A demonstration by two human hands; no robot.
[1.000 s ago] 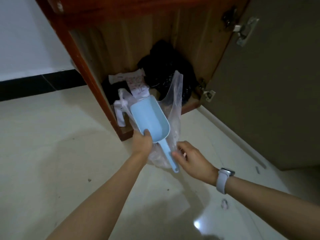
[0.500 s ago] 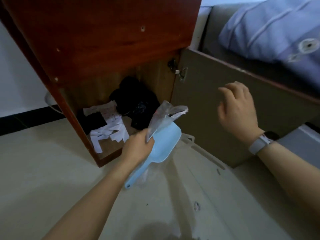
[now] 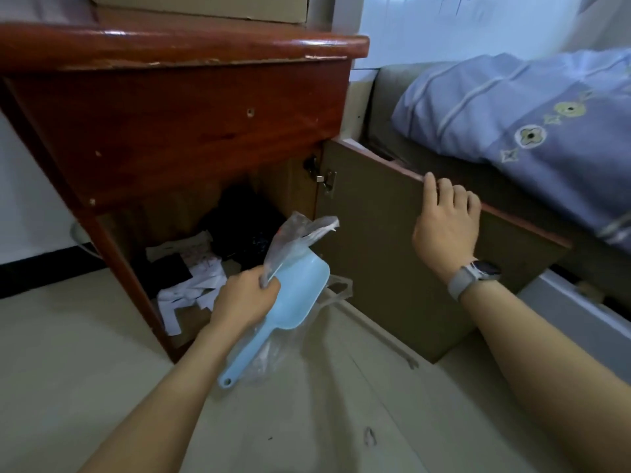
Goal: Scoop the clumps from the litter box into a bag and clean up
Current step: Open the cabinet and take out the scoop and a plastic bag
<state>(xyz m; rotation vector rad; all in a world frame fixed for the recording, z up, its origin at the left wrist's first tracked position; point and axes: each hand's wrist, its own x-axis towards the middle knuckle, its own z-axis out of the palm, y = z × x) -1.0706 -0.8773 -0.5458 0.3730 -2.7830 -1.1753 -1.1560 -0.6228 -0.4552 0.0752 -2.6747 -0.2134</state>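
A person's left hand [image 3: 244, 298] clenches a blue scoop [image 3: 293, 302] and clear plastic bag [image 3: 293, 238] before an open cabinet [image 3: 191, 131]; the right hand [image 3: 444, 227] curls over the door's [image 3: 386, 261] top edge.

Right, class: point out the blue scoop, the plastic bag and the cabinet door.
blue scoop [image 3: 300, 295], head view, on the bowl.
plastic bag [image 3: 293, 238], head view, on its bunched top.
cabinet door [image 3: 375, 268], head view, on its inner face.

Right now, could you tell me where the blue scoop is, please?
The blue scoop is low in the head view, gripped with a clear plastic bag in the left hand, before the open cabinet.
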